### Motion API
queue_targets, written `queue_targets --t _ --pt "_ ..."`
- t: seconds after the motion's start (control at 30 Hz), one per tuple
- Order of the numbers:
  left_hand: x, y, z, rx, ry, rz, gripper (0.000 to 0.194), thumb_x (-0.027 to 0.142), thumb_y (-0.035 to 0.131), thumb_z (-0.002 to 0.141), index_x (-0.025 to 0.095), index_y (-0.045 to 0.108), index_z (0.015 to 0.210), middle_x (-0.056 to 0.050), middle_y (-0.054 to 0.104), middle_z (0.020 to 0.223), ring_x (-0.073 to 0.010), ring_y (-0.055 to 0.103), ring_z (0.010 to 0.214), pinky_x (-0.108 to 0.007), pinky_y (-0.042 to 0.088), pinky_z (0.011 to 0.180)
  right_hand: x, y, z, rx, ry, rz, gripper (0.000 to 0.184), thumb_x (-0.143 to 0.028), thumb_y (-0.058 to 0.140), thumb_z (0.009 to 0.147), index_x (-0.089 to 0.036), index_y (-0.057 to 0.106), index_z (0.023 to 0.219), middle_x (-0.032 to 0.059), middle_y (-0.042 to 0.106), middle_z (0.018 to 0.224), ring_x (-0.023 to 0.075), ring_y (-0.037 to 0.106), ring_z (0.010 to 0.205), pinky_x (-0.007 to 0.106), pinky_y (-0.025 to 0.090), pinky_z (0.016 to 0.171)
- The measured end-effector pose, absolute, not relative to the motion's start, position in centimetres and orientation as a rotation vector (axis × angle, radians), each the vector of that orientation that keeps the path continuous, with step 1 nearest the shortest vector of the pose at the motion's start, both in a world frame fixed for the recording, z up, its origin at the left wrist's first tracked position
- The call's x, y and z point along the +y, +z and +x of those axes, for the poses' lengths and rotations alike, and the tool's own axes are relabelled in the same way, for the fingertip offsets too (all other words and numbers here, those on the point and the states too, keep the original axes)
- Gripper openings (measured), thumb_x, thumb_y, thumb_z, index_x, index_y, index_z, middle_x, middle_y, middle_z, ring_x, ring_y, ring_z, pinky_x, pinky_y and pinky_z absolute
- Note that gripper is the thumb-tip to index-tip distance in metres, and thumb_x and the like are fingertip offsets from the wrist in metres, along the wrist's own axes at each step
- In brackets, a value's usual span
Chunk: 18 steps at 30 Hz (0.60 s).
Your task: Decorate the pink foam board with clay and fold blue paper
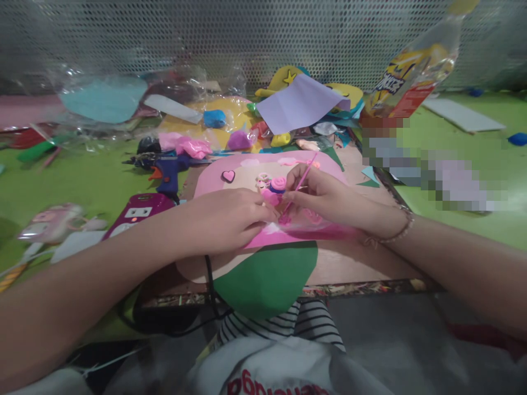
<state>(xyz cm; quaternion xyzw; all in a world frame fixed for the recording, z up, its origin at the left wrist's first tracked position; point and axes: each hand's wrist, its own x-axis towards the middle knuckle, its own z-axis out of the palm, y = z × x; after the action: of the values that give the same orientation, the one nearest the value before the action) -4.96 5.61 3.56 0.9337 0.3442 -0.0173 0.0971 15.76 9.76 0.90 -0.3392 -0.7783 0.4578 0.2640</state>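
My right hand (329,197) pinches a thin pink stick (305,176), whose lower end points at a small pink clay shape (285,219). From the left, my left hand (230,219) lies on a pink craft sheet (263,240), fingers stretched toward the same spot. Its fingertips are beside a pink clay piece (269,196); the exact contact is hard to see. Between the hands, a clay snail-like figure shows a pink spiral (279,184) over a dark blue part. A pink heart with a dark edge (228,176) sits on the sheet's upper left.
Green foam (267,277) sticks out below the pink sheet on a wooden board (362,263). A blue glue gun (168,173) and magenta power strip (138,211) lie left. Behind are clay lumps (241,139), a lilac sheet (302,104) and a plastic bottle (411,71).
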Motion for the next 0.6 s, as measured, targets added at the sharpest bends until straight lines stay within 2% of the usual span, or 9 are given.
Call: queue_targets --t 0.43,0.6 --pt "5.60 3.44 -5.06 1.027 -0.054 2.764 0.029 0.019 0.042 0.088 0.021 0.068 0.103 -0.005 0.063 0.088 -0.0186 0.059 0.081 -0.030 0.043 0.073 9.82 1.04 15.82 -2.030 1.344 -0.835 0.010 -0.020 0.051 0.088 -0.019 0.042 0.085 -0.0025 0.054 0.075 0.0106 0.063 0.069 0.025 0.053 0.062" --pt "5.70 3.49 -5.09 1.022 -0.059 2.759 0.029 0.019 0.042 0.089 0.021 0.067 0.103 -0.005 0.063 0.090 -0.0184 0.058 0.083 -0.031 0.042 0.074 9.76 0.87 15.77 -2.046 1.313 -0.860 0.011 -0.019 0.054 0.086 -0.020 0.043 0.083 -0.0013 0.055 0.077 0.0121 0.064 0.071 0.028 0.054 0.064"
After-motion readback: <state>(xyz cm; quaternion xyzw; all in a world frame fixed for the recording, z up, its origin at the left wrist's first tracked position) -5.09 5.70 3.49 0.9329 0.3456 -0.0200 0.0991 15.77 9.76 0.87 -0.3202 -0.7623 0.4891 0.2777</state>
